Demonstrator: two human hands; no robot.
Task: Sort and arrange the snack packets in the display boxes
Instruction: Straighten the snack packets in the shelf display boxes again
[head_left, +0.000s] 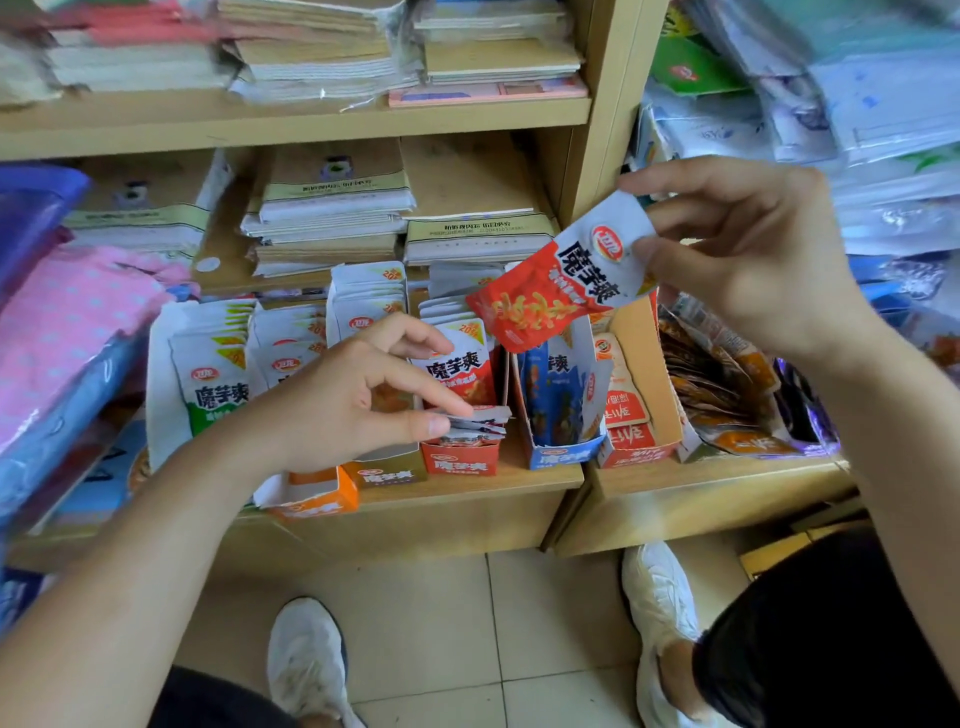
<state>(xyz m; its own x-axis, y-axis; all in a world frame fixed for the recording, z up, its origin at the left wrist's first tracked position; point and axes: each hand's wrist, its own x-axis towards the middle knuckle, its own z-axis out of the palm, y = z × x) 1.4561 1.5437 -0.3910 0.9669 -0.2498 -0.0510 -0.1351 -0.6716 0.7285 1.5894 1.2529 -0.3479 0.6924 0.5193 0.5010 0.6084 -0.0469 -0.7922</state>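
Snack packet, red, pinched at its white top end by my right grip at centre right, slants down-left toward the red display box just below, where my left grip pinches flattened packets.

The red-and-white plastic snack packet is gleaming, glossy and smooth. The red cardboard display box and the blue cardboard display box are looking matt, their torn edges showing raw white card. The pale wooden shelf is showing a smooth matt finish. The beige floor tiles are shining faintly.
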